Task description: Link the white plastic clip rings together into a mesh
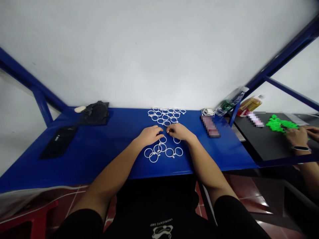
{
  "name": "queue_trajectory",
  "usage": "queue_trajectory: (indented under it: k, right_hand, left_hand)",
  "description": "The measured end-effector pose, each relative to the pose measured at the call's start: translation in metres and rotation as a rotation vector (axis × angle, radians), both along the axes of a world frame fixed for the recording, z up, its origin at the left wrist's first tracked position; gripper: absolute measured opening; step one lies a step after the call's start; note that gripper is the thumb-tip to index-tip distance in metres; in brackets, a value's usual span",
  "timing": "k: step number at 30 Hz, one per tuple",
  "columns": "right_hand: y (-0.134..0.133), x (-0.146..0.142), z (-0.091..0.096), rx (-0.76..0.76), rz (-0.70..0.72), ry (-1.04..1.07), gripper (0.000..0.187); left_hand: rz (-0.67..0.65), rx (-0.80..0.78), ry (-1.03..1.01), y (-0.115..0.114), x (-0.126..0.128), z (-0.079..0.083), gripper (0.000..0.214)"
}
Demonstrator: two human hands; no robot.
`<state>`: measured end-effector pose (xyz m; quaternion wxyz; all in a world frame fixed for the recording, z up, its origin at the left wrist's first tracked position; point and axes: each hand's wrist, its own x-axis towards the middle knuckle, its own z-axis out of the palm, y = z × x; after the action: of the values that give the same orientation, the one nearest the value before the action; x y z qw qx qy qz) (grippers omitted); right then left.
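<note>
On the blue table (pixel 99 149), several white plastic rings lie joined in a far cluster (pixel 166 115) and a near cluster (pixel 163 151). My left hand (pixel 149 135) rests between the two clusters with its fingers curled, pinching at a white ring. Facing it, my right hand (pixel 178 131) also has its fingers pinched on a small white ring piece. The fingertips of both hands nearly meet at the middle. What exactly each pinch holds is partly hidden.
A black pouch (pixel 58 141) and a dark bundle (pixel 94 113) lie on the left. A blurred flat object (pixel 210 126), a coiled white cable (pixel 208 112) and bottles (pixel 230 101) sit at the right. Another person's hands (pixel 297 136) work green pieces (pixel 280 124) on a black table.
</note>
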<state>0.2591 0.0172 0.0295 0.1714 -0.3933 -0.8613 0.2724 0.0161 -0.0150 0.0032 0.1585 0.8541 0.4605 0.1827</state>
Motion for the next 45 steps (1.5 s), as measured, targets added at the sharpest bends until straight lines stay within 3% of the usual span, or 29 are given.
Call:
queue_trajectory:
  k: [4,7,11,15,19,27,37,45]
  right_hand:
    - [-0.009,-0.011,0.006,-0.097,-0.007,0.357,0.008]
    - [-0.016,-0.019,0.009,-0.236,0.014,0.549,0.008]
    - [-0.017,-0.024,0.007,-0.322,-0.009,0.645,0.014]
    - [-0.014,-0.022,0.003,-0.216,-0.091,0.622,0.005]
    - [-0.012,-0.021,0.002,-0.055,-0.157,0.559,0.019]
    - [-0.01,-0.017,0.004,0.008,-0.12,0.487,0.029]
    - [-0.01,-0.013,0.008,0.098,-0.016,0.346,0.034]
    - [-0.01,-0.014,0.008,0.101,-0.013,0.294,0.035]
  left_hand:
    - [0.003,0.112,-0.101,-0.003,0.004,0.002,0.056]
    - [-0.042,0.126,-0.135,-0.004,0.006,0.003,0.036]
    - [-0.06,0.158,-0.162,-0.003,0.005,0.005,0.016]
    - [-0.031,0.185,-0.172,-0.002,0.005,0.008,0.018]
    - [-0.009,0.179,-0.174,-0.003,0.006,0.011,0.02]
    - [-0.034,0.23,-0.211,-0.001,0.005,0.01,0.019]
    - [0.025,0.156,-0.217,0.006,-0.001,0.004,0.014]
    - [0.047,0.139,-0.228,0.007,-0.001,0.002,0.015]
